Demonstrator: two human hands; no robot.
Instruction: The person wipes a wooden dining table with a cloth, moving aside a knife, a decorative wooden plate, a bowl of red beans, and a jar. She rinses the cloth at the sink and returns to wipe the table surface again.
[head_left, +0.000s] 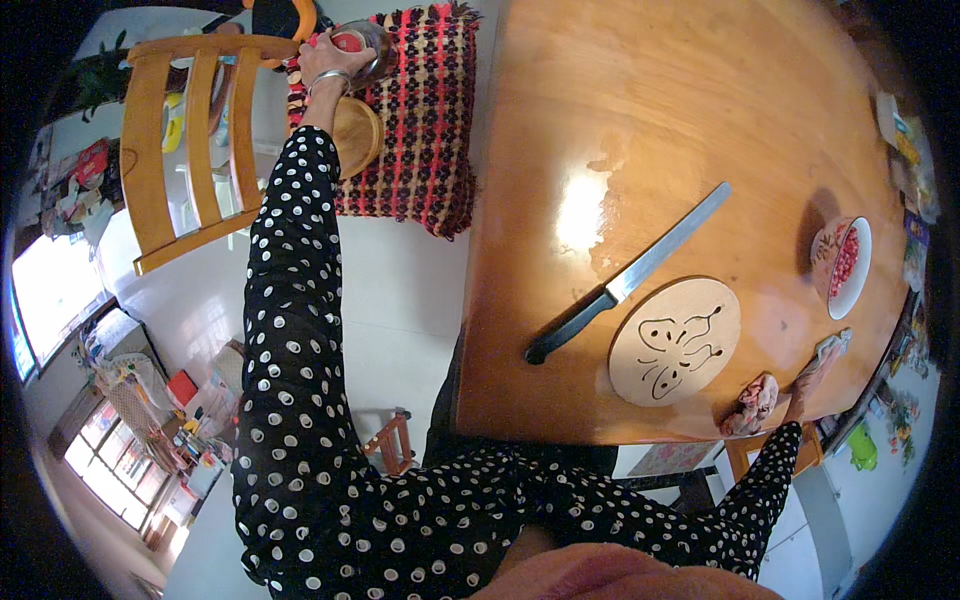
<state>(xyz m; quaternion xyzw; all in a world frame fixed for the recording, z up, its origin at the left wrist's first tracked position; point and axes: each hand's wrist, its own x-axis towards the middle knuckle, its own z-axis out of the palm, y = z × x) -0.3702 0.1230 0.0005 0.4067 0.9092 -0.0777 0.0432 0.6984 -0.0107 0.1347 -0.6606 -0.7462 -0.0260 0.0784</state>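
My left hand (pixel 335 58), with a silver bangle at its wrist, reaches far out to the upper left. Its fingers close around a clear glass container (pixel 374 58) over a chair seat with a woven red, black and tan cover (pixel 425 120). A round wooden piece (pixel 358 137) lies on that cover, just below the hand. My right hand (pixel 812 375) is low on the table's right side; its fingers are too small and unclear to read. Beside it lies a crumpled pinkish-brown piece (pixel 756 403), perhaps fruit peel. A black-handled knife (pixel 670 243) rests beside a round coaster-like board (pixel 650 325) with a butterfly outline.
The wooden table (pixel 700 110) has a wet patch (pixel 606 205) near the knife. A bowl (pixel 826 262) of red seeds stands at its right. A slatted wooden chair back (pixel 205 130) rises at the left. A small wooden stool (pixel 391 444) is on the floor.
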